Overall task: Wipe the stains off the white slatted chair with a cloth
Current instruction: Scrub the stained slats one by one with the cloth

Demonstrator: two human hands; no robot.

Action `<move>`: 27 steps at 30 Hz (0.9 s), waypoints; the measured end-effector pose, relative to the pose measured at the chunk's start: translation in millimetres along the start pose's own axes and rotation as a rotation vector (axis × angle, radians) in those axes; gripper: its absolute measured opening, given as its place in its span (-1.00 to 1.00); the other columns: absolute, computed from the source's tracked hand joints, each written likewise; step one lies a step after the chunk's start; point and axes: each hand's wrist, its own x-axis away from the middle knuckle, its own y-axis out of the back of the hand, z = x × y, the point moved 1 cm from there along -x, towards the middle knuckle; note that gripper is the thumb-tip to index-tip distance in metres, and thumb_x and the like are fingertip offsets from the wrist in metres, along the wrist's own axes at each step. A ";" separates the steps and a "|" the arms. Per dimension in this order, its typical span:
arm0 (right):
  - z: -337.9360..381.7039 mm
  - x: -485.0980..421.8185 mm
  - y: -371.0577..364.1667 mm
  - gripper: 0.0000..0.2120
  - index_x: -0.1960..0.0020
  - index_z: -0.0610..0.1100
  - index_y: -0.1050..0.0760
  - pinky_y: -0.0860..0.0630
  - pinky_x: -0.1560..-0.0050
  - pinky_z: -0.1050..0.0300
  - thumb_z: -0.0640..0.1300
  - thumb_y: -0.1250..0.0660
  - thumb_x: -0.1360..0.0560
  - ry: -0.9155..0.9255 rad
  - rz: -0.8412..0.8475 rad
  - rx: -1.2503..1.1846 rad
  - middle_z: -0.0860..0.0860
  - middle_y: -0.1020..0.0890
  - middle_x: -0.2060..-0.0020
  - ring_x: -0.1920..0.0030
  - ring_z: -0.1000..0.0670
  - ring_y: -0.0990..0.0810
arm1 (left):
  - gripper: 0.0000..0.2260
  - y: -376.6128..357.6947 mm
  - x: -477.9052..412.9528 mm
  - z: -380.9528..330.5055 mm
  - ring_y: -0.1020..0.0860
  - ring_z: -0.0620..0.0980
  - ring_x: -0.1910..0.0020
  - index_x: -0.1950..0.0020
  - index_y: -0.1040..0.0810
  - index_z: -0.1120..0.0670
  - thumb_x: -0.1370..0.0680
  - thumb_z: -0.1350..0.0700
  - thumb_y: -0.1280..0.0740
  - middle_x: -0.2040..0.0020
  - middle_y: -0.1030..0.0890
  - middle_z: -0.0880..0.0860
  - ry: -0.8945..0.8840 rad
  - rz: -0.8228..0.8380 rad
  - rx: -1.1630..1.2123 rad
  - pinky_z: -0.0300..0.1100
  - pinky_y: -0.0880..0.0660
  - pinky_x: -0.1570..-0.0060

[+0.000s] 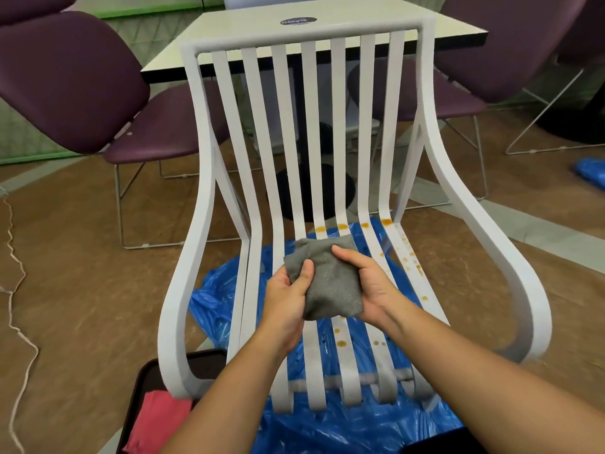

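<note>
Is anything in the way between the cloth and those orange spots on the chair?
No, nothing visible. The left hand and right hand hold the cloth over the chair seat, and the stains lie uncovered on bare slats beyond it and to its right.

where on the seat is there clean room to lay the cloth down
Free: the seat slats between the left armrest and the left hand, unstained. Crowded: mid-seat, where it and the right hand grip the grey cloth; orange stains dot the right slats.
</note>
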 end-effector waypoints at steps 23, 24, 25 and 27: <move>51.0 -134.4 -8.8 -0.65 -0.24 -0.07 -0.44 -0.54 -0.09 -0.03 0.13 -0.06 -0.68 0.194 -0.181 0.951 -0.12 -0.59 -0.02 -0.08 -0.14 -0.58 | -0.68 32.2 -114.7 80.2 -0.46 0.08 -0.28 -0.40 -0.45 0.16 -0.66 0.13 -0.19 -0.30 -0.50 0.10 -0.323 -0.127 -1.388 -0.07 -0.40 -0.30; 57.3 -143.7 -10.2 -0.63 -0.24 -0.09 -0.45 -0.53 -0.10 -0.04 0.12 -0.03 -0.68 0.229 -0.190 1.074 -0.12 -0.59 -0.03 -0.08 -0.14 -0.57 | -0.70 32.4 -117.0 82.4 -0.48 0.09 -0.23 -0.36 -0.47 0.16 -0.65 0.13 -0.18 -0.26 -0.51 0.11 -0.359 -0.123 -1.446 -0.07 -0.42 -0.26; 64.1 -152.8 -11.7 -0.62 -0.24 -0.12 -0.45 -0.51 -0.13 -0.06 0.11 -0.02 -0.69 0.267 -0.199 1.157 -0.13 -0.58 -0.06 -0.10 -0.15 -0.56 | -0.70 32.8 -117.2 83.2 -0.49 0.08 -0.22 -0.35 -0.48 0.15 -0.65 0.11 -0.18 -0.24 -0.52 0.10 -0.392 -0.132 -1.489 -0.06 -0.42 -0.25; 76.8 -169.1 -14.9 -0.62 -0.29 -0.14 -0.45 -0.47 -0.18 -0.08 0.07 -0.02 -0.70 0.357 -0.223 1.219 -0.14 -0.56 -0.14 -0.17 -0.16 -0.54 | -0.66 37.4 -118.5 87.7 -0.46 0.05 -0.26 -0.37 -0.50 0.10 -0.64 0.05 -0.15 -0.26 -0.53 0.05 -0.444 -0.188 -1.564 0.01 -0.32 -0.37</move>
